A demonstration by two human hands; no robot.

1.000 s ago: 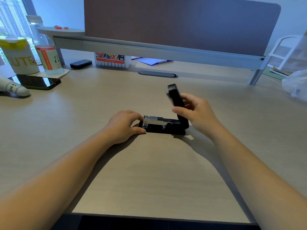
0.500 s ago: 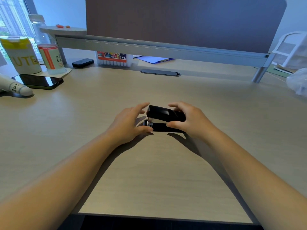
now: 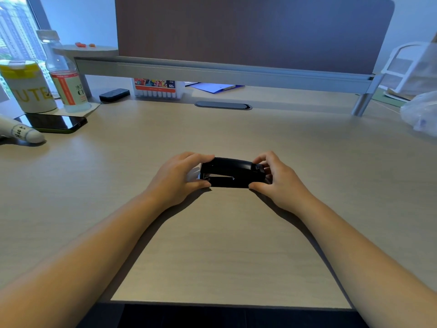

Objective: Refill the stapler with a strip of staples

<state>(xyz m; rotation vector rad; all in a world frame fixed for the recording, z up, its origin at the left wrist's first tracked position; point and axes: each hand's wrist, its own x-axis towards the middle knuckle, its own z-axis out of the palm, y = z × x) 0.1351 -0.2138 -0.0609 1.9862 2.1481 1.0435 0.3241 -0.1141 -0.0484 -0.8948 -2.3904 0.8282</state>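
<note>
Now the near stretch of the wooden desk (image 3: 224,256) lies bare between two forearms reaching in from the front edge, and just past it sits the black stapler (image 3: 233,172), flat on the desktop with its top arm down over the base. The left hand (image 3: 176,178) cups the stapling end, thumb low at the base and fingers curled over the top; the right hand (image 3: 277,182) pinches the hinge end, thumb against the lower edge, fingertips on the cap. Both hands are closed around the stapler, one at each end. No strip of staples shows anywhere, so I judge it loaded and the step to be seating the lid. To do that well, I would press down evenly with the base kept flat, keep fingers out from under the nose, and feel for the latch. Farther off to the left lie a dark phone (image 3: 55,121), a white cup (image 3: 29,87) and a clear bottle (image 3: 63,72); a box of markers (image 3: 157,88) sits under the divider rail at the back.
</note>
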